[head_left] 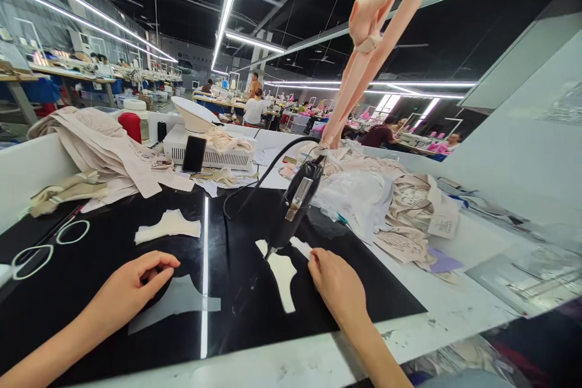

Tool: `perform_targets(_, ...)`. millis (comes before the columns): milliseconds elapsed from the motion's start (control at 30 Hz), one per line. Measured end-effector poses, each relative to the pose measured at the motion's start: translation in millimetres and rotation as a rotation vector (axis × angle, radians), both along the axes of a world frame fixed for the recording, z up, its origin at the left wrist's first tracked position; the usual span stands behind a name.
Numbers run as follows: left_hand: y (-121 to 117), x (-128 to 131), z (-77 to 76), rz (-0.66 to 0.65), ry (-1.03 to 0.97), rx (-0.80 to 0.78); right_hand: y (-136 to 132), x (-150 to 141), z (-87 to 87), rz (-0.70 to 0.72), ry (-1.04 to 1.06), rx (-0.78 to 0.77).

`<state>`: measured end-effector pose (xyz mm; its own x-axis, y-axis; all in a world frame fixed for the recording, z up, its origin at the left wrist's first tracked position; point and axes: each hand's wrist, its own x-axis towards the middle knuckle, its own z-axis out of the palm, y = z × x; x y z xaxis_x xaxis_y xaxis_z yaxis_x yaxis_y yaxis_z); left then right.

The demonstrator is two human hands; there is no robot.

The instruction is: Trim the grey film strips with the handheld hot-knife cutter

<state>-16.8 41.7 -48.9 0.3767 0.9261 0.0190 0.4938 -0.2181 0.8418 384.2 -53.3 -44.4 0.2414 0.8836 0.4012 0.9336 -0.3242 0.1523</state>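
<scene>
A white table (282, 367) carries a glossy black mat (254, 333), on which a ceiling light is mirrored as a bright stripe. Beyond it lies a large workshop: rows of sewing tables, people seated at them, one standing, with fans and long tube lights under a dark ceiling.

The left hand (140, 279) is free, its fingers half curled and the thumb close to the forefinger; it is over or just beside a translucent sheet (182, 302). The right hand (339, 282) is bent inward, fingertips at the end of a narrow pale strip (300, 247) — whether they pinch it or only touch it, I cannot tell.

Between the hands, the tip of one black tool (295, 200) is at the upper part of a cream piece (282, 276) lying on the mat; the tool is tilted, with peach straps (364, 48) rising above it and a black cable (261, 176) looping left.

Counted: two cream pieces, the second piece (168, 227) lying beyond the left hand; one strip; one sheet; one pair of scissors (52, 250) with two white loops, far left; one phone (194, 154) upright against a white box (230, 159). Cloth is heaped in two places — a left heap (97, 139) and a right heap (409, 206).
</scene>
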Motion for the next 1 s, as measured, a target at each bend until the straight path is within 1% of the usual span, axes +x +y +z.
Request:
perform_targets(200,4.3,-3.7,-8.8,-0.006,0.033,0.009,-0.1,-4.4,2.2,-0.043,0.177,0.012)
perform_targets(400,4.5,-4.9,-10.8,-0.009,0.040,0.012,-3.4,-4.2,14.2,-0.084,0.508,0.097)
perform_targets(567,4.4,-4.7,-10.7,0.000,0.042,0.007,-7.7,14.0,25.5,-0.111,0.906,0.261)
perform_targets(700,4.7,-3.7,-9.1,-0.003,0.030,-0.004,-11.5,27.5,30.4,-0.163,1.281,0.409)
perform_targets(767,5.0,-4.1,-9.2,0.000,0.030,-0.014,-13.7,30.4,32.8,-0.191,1.427,0.491)
perform_targets(900,5.7,-5.9,-11.4,-0.003,0.014,-0.019,-19.5,25.4,42.5,-0.190,1.604,0.652)
perform_targets(1000,4.0,-4.1,-9.5,0.001,-0.011,-0.034,-25.7,7.0,54.9,-0.101,1.685,0.721)
